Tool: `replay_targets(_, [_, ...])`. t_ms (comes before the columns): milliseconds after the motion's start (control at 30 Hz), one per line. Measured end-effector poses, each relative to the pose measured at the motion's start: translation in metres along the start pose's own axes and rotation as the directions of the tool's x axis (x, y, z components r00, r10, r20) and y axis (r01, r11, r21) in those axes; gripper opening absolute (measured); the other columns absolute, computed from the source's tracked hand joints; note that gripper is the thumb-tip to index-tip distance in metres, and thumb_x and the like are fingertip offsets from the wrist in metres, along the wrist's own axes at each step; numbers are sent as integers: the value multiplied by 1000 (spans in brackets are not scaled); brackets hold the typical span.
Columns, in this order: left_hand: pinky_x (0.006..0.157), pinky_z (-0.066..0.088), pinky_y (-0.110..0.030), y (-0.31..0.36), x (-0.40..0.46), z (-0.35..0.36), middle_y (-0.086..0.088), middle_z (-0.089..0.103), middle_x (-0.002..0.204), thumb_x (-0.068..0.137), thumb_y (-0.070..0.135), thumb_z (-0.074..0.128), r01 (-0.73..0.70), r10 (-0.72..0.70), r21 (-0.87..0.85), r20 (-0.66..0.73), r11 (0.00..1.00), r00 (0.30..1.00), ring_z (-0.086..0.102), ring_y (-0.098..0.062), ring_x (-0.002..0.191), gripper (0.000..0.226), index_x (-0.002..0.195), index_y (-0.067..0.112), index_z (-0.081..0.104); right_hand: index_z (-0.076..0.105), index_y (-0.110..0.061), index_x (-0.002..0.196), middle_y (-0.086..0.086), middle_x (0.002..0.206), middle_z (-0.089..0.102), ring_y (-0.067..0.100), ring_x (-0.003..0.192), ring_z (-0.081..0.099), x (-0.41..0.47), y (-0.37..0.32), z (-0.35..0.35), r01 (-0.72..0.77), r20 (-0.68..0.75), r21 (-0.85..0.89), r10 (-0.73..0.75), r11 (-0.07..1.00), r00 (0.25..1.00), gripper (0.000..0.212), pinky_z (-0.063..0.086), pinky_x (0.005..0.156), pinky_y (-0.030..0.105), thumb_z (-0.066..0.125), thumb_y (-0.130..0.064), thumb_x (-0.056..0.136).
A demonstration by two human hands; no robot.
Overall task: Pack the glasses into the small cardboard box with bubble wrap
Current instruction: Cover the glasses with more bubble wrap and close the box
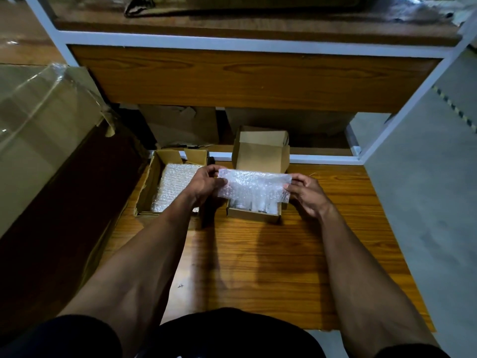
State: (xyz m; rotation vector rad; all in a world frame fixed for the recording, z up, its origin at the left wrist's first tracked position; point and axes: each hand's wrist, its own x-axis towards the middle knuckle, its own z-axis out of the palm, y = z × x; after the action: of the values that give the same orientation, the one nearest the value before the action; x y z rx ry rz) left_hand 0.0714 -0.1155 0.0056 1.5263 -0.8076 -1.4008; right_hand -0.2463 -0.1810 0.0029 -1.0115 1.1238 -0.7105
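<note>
Both hands hold a clear sheet of bubble wrap [254, 186] stretched between them: the left hand [206, 182] pinches its left edge, the right hand [305, 191] its right edge. The sheet hangs just above the small open brown cardboard box [254, 215] on the wooden table [258, 267]. Pale shapes show dimly inside the box beneath the wrap; whether they are the glasses I cannot tell.
</note>
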Motion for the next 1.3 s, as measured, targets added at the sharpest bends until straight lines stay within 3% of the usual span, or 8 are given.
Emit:
replay_targets(100, [68,62,-35,-1,0,-2,-14,71,115,96,0,69,-27,27,55,-1,998,1000,72,-28,98,24,119,4,67,66,-8,113,19,126,69,30,117,68,-2,-1,0,4,-3,-51,-4,999,1000,20,57,101,40,64,4,97])
replay_targets(200, [61,58,-29,0,-3,2,-11,71,98,96,0,68,-106,107,88,-8,990,994,69,-19,82,12,108,4,67,64,-9,101,18,121,65,29,111,66,-4,-5,3,26,10,-80,-25,996,1000,14,57,91,36,60,4,99])
replay_targets(433, [66,60,-31,-1,-1,1,-7,72,90,95,-6,67,-149,149,82,-2,985,989,71,-17,77,16,94,10,69,65,-2,93,17,119,63,15,95,73,-4,-5,3,54,-27,-103,-57,993,998,21,62,82,25,51,10,102])
replay_targets(633, [82,64,-37,1,3,4,-11,79,104,97,-6,60,-73,72,-27,-52,997,996,76,-28,100,24,85,6,78,72,2,99,20,129,65,32,131,59,-2,-3,1,55,-8,21,-54,998,998,20,55,105,37,53,-1,105])
replay_targets(767, [71,58,-23,4,0,5,-9,79,111,97,4,58,-29,27,-95,-26,995,999,77,-18,94,22,104,-7,76,70,1,114,21,129,68,36,127,63,-4,-2,3,50,-4,15,-50,999,999,18,52,110,49,68,-6,98])
replay_targets(933, [82,61,-34,-1,0,-3,-15,76,118,97,6,69,-51,52,-66,24,997,998,75,-26,104,19,114,3,76,67,-20,121,20,131,66,36,120,67,1,0,4,34,-30,-17,-34,999,999,39,56,102,57,76,0,90])
replay_targets(1100, [67,57,-25,-4,-1,-2,-14,61,103,92,-4,72,-114,112,96,22,989,993,62,-24,87,44,131,16,69,68,-14,126,17,130,67,28,116,70,0,0,4,24,-46,-42,-26,999,999,37,62,94,40,70,5,94])
replay_targets(1300, [68,64,-38,-7,-5,-3,-25,69,112,94,-5,69,-37,26,115,92,993,995,72,-32,86,26,118,5,67,72,-8,109,15,129,62,29,115,68,-2,2,5,-3,-54,-143,-5,990,999,22,65,83,32,63,9,97])
